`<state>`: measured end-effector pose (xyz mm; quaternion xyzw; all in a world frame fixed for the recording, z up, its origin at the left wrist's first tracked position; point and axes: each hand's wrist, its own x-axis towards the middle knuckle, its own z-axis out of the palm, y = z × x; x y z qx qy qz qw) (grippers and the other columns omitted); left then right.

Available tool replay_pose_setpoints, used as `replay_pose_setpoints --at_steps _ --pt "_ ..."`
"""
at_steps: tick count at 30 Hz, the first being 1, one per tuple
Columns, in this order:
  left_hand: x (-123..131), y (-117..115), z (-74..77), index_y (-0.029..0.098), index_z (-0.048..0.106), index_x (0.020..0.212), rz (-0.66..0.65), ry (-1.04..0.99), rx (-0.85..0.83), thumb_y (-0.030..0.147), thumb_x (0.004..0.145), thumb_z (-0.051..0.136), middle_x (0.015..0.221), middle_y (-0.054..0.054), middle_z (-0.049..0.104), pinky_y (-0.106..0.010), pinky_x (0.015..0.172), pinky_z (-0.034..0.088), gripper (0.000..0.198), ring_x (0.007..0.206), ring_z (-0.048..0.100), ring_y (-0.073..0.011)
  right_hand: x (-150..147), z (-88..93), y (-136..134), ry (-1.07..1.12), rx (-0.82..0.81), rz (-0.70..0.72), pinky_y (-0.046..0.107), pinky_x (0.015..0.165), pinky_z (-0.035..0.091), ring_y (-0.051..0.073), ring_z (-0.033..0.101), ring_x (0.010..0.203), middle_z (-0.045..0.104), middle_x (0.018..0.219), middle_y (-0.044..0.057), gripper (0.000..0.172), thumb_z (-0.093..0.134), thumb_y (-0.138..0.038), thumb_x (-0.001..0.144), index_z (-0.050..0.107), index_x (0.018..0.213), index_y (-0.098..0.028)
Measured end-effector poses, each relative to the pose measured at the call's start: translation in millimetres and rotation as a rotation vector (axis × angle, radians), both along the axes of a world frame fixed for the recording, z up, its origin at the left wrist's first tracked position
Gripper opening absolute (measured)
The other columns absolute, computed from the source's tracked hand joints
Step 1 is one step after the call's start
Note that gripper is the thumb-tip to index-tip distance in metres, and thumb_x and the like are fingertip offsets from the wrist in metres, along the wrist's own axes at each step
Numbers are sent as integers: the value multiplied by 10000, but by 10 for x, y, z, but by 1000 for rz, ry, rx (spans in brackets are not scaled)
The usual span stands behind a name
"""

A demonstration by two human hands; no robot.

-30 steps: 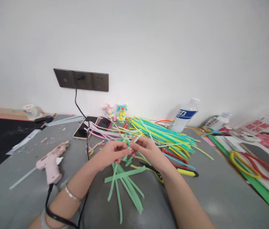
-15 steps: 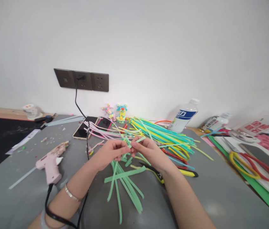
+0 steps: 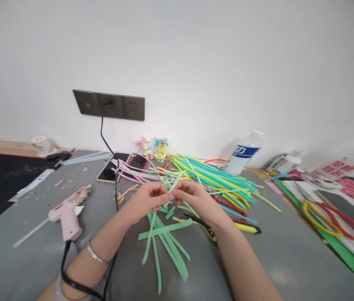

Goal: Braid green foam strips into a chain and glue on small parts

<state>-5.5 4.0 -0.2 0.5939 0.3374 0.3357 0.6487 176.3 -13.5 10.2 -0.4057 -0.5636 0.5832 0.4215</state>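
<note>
Centrally above the desk [image 3: 290,255], the left hand [image 3: 147,200] and right hand [image 3: 194,198] are held together, fingertips closed on a green strip [image 3: 177,182]; it is seemingly being shaped, and for the next move a steady pinch is needed.

"What did the grey table [image 3: 293,259] carry on the left?"

"A pink glue gun [image 3: 69,219] lay on its side, with a phone [image 3: 106,172] farther back, partly under lilac stems [image 3: 132,174]."

"And toward the middle?"

"Green fuzzy stems [image 3: 172,253] lay crossed at the front; a yellow-and-turquoise bundle [image 3: 217,177] spread farther back, just before a bottle [image 3: 241,161]."
</note>
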Motion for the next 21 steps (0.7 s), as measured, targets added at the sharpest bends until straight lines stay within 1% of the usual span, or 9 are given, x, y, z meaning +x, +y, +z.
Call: replay_pose_setpoints --at_steps 2,4,6,8,12,14,16,19,21 --pt "2 3 3 132 571 654 3 -13 10 449 774 709 565 56 459 -185 447 294 366 471 387 -46 7 -6 8 9 9 -11 243 600 397 108 475 607 552 664 -25 304 738 -444 757 614 719 -170" --pt "6 4 9 125 622 690 -5 -45 -16 452 787 699 616 30 523 -187 488 370 349 526 456 -63 17 -17 20 25 22 -17 243 602 391 110 470 613 557 678 -22 293 735 -440 764 619 737 -172" --pt "12 4 14 124 664 744 -19 -80 -88 449 777 714 669 3 582 -205 554 449 330 600 535 -90 27 -26 29 39 42 -19 244 607 386 112 467 618 563 690 -22 275 726 -428 780 623 749 -176" --pt "14 3 16 122 681 759 -27 -107 -173 451 754 738 676 -13 618 -226 595 492 334 627 584 -108 34 -27 30 55 67 -18 244 612 380 111 462 621 564 700 -24 260 721 -416 792 622 758 -179" --pt "5 -3 10 104 691 708 -40 -137 -263 450 697 791 595 -19 629 -211 565 491 360 546 593 -97 31 -1 7 71 92 22 248 622 392 116 482 630 572 702 -18 260 709 -414 810 614 759 -177" --pt "1 -12 5 102 693 704 -79 -156 -290 454 703 788 590 -25 636 -208 545 489 364 529 595 -98 22 15 -7 71 90 40 251 628 407 120 509 635 580 695 -16 264 700 -419 818 611 765 -176" --pt "4 -22 1 101 702 747 -100 -170 -298 473 743 750 628 -40 657 -214 553 499 375 534 602 -99 12 24 -14 59 79 41 257 627 420 124 527 624 583 680 -17 269 692 -428 824 603 773 -179" --pt "18 -31 -6 104 712 854 -117 -150 -271 510 809 668 709 -66 682 -237 580 519 410 580 620 -115 -1 17 -6 20 88 14 267 622 431 126 537 602 580 658 -20 278 689 -436 822 590 761 -184" --pt "27 -32 -14 106 705 871 -99 -116 -207 523 831 632 719 -69 676 -245 588 523 425 615 625 -129 -6 3 7 -6 107 -12 270 626 434 126 540 602 585 657 -20 278 688 -437 820 589 757 -185"
